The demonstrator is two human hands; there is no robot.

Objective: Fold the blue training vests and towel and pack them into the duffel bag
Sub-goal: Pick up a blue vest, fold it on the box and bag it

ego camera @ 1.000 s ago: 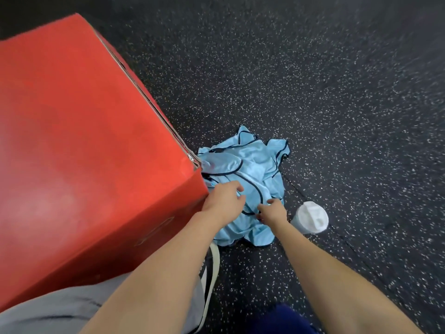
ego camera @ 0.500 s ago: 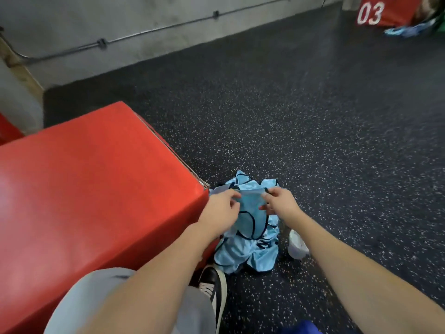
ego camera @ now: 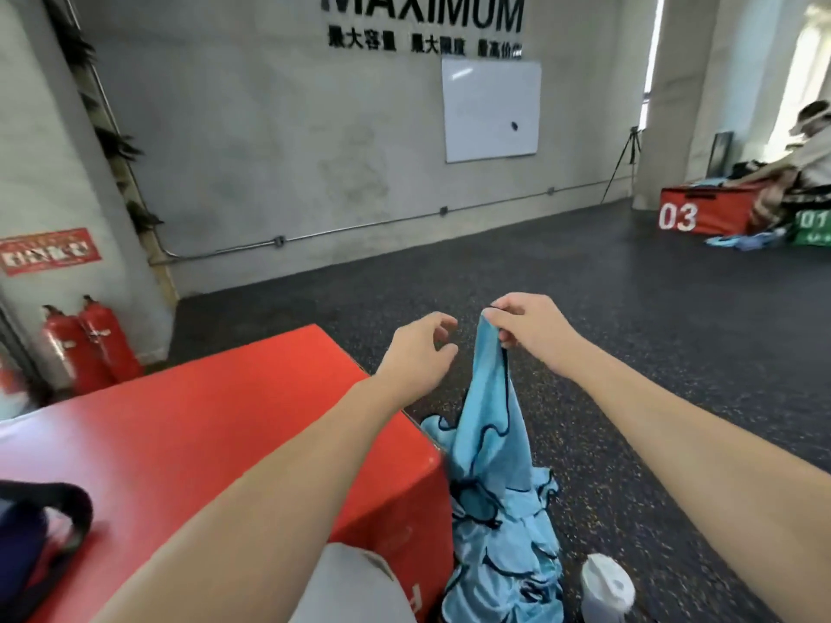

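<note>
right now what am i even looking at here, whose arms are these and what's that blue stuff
The camera is worn on a person's head, so the arms are the wearer's own, seen from above. The right hand pinches the top of a blue training vest and lifts it; more blue vests lie heaped on the dark floor beside a red box. The left hand is loosely curled and holds nothing. A white bottle stands by the heap. The dark thing with a strap on the box may be the bag.

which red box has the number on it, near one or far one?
The far red box by the right wall, marked 03. The near red box beside the left hand shows no full number.
</note>
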